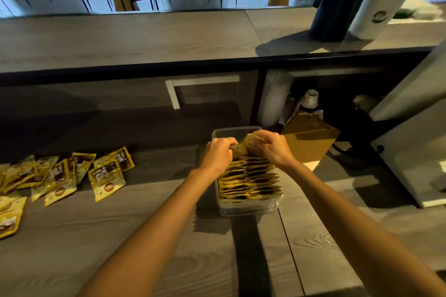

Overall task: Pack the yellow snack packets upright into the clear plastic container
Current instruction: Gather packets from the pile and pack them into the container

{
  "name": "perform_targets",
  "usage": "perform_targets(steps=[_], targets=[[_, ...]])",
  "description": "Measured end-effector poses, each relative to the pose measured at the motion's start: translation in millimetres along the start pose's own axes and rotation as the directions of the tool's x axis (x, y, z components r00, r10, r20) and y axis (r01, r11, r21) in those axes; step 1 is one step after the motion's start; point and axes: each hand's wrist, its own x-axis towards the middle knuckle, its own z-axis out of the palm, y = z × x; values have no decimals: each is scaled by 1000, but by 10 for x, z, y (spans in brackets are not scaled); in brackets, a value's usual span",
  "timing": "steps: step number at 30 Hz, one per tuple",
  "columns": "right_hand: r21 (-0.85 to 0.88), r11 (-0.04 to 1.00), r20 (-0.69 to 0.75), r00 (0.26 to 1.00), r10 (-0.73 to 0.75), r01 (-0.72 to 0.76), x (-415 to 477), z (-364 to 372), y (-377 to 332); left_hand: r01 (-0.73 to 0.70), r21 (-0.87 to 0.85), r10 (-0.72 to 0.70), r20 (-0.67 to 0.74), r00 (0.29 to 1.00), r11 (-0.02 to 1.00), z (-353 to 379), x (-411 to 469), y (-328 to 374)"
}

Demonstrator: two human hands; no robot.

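Observation:
A clear plastic container (235, 130) stands on the grey wooden counter ahead of me. Several yellow snack packets (251, 182) stand upright in a tight row inside it, filling the near part. At the far end of that row my left hand (219, 153) and my right hand (274, 147) both hold one yellow packet (247, 144), fingers curled on its left and right edges. The packet sits tilted above the row. The far end of the container shows no packets. Several loose yellow packets (107, 177) lie flat in a heap on the counter at the left.
A raised wooden bar top (144, 36) runs across behind the counter. A brown cardboard box (310, 137) sits right of the container, with a white cup stack (275, 96) and a white bottle (310, 99) behind it. A large grey machine (415, 142) occupies the right side.

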Motion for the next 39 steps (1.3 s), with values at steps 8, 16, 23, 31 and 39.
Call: perform_targets(steps=[8,16,23,31,39], targets=[[-190,975,315,948,-54,118,-1,27,28,14,139,-54,284,957,990,50,98,-163],[-137,989,345,939,-11,62,-32,-10,8,-49,198,-26,357,934,979,-24,99,-183],[-160,987,387,921,37,27,-27,-5,-29,-43,151,-23,405,914,988,-34,73,-190],[-183,981,353,935,0,69,-59,40,22,5,64,-30,384,923,998,-54,9,-124],[-283,950,276,960,-55,136,-46,51,-99,67,33,-73,219,973,997,-145,-31,-121]])
